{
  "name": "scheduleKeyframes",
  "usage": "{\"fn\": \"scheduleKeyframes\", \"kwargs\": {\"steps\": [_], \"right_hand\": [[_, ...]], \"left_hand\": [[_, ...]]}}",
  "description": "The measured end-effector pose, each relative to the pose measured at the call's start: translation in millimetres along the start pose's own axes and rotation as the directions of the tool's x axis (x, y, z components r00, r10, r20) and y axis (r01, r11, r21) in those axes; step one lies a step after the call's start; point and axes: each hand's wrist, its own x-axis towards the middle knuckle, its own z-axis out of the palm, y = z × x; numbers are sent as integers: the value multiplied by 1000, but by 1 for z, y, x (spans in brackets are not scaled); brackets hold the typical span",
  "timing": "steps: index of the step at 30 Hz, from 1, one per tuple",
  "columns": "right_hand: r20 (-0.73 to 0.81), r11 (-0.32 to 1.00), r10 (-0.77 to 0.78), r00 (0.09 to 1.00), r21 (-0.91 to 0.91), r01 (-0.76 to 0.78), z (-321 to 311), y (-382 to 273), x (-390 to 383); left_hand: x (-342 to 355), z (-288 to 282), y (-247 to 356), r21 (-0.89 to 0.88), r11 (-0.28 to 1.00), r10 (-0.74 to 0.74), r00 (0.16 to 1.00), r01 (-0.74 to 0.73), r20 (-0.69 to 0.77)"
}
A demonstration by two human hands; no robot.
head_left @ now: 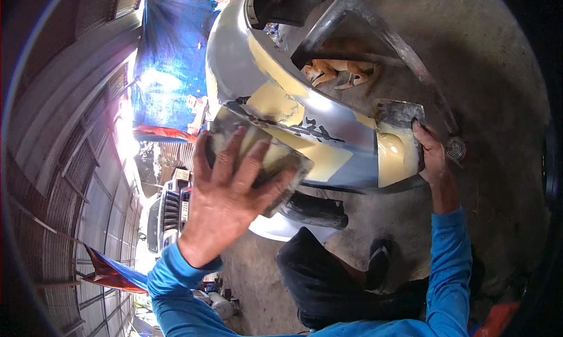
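Note:
A curved grey vehicle body panel (352, 139) with pale yellow filler patches and dark bare marks stretches across the middle. My left hand (231, 190) has its fingers spread over a thin, smeared rectangular spreader (281, 161), holding it against or just above the panel's near left side; its contact edge is hard to see. My right hand (433, 155) grips the right edge of a small putty board (387, 175) beside the panel's right end. A smooth lump of yellow putty (394, 146) sits on that board, and a dark, smeared flat piece (400, 114) shows at its far end.
A dog (340, 72) lies on the concrete floor beyond the panel, under a dark metal frame (404, 41). A black tube-like part (316, 211) is below the panel. A blue tarp (173, 61) hangs at left, with a parked vehicle (170, 214) outside.

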Motion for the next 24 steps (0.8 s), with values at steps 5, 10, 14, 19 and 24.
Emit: {"fn": "scheduleKeyframes", "kwargs": {"steps": [5, 10, 14, 19, 24], "right_hand": [[-45, 992, -52, 998, -117, 46, -5, 2, 0], [-121, 1000, 7, 993, -25, -10, -13, 8, 3], [-82, 1000, 25, 996, -10, -26, -7, 17, 5], [-207, 979, -136, 969, -176, 100, -40, 36, 10], [-72, 998, 26, 997, 53, -22, -18, 19, 8]], "left_hand": [[38, 8, 10, 19, 999, 38, 995, -36, -97], [56, 27, 18, 24, 999, 41, 994, -39, -103], [49, 37, 16, 14, 1000, -12, 995, 13, -97], [35, 40, 32, 18, 999, -50, 996, 52, -76], [5, 47, 44, -22, 990, -142, 985, 140, -102]]}}
